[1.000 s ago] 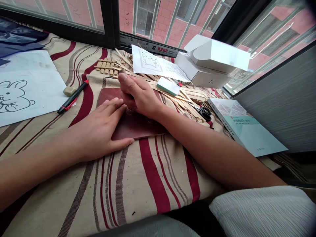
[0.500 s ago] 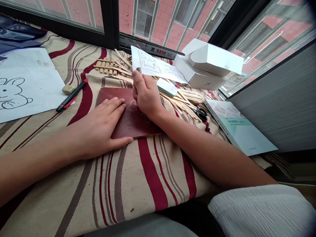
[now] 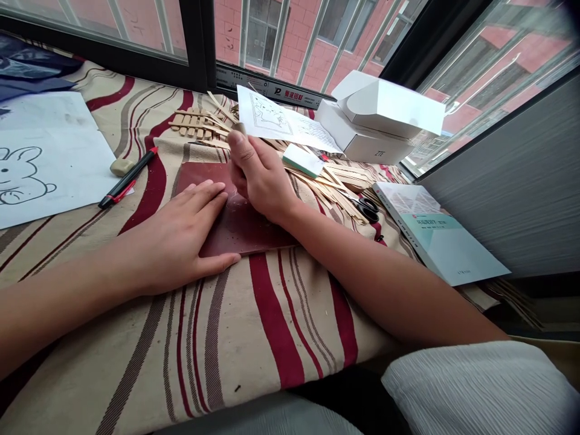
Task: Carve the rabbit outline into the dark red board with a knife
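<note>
A dark red flat board (image 3: 254,232) lies on the striped cloth (image 3: 281,314) in front of me. My left hand (image 3: 181,232) rests flat on the board's left half, fingers stretched out and together. My right hand (image 3: 258,175) is curled into a fist over the board's far edge, thumb up, gripping a small thing whose tip barely shows above the thumb; I cannot make out what it is. Faint scratched lines show on the board under the right hand.
Behind the board lie a pile of thin wooden sticks (image 3: 326,181), a printed sheet (image 3: 281,121), a green-and-white block (image 3: 299,160), scissors (image 3: 367,208) and a white box (image 3: 380,115). A book (image 3: 439,241) sits at the right. A red-black pen (image 3: 127,178), an eraser (image 3: 121,167) and a rabbit drawing (image 3: 27,175) lie left.
My right hand moved away from me and to the right, then came back left over the board's far edge. The left hand stayed flat on the board.
</note>
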{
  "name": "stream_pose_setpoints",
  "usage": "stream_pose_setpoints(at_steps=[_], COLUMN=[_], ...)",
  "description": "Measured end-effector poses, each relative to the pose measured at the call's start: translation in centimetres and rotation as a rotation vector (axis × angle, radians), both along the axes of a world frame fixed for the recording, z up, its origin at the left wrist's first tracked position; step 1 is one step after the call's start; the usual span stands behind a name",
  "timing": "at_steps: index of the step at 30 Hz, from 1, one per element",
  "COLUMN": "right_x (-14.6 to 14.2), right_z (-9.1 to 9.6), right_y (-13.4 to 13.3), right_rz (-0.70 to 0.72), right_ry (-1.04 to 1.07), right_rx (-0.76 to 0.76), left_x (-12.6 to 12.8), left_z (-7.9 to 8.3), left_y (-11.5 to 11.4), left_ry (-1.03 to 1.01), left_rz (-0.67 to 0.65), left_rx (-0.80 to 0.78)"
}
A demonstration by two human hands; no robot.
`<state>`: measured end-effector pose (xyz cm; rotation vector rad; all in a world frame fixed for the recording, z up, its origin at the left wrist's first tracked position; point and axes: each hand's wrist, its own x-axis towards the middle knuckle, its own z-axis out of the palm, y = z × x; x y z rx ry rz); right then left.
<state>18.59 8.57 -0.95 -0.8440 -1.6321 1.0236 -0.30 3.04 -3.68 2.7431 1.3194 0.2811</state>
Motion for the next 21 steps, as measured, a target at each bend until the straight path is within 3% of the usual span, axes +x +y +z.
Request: stream_pose_setpoints(at_steps=[4,8,11,15,18,21], right_x=[-0.6,-0.6,-0.4,-0.5,-0.6,-0.4], right_z=[1.2,1.9,1.6,0.8,0.3,-0.1], right_y=[-0.7,-0.8,-0.6,-0.4,0.0,0.6], right_rz=[0.183,0.249,0.261,0.3,0.156,-0.105], right_ry=[0.137,0.181,0.132,0.061,-0.093,-0.14], right_rx=[-0.234,-0.372,-0.33,-0.079,0.072,0.062], left_x=[-0.1,0.0,0.1,0.1,0.1,-0.1], left_z=[-0.5,-0.1,0.6,0.9,0.7,-0.1], left_y=[0.0,-0.1,-0.3,-0.4,-0.2,0.0], left_ry=[-0.002,-0.008,-0.015,-0.036,-0.05,-0.043], left_rz=[-0.03,-0.036,-0.047,-0.037,-0.046,-0.024], left_rx=[0.058,0.039,0.012,0.003,0.003,-0.005])
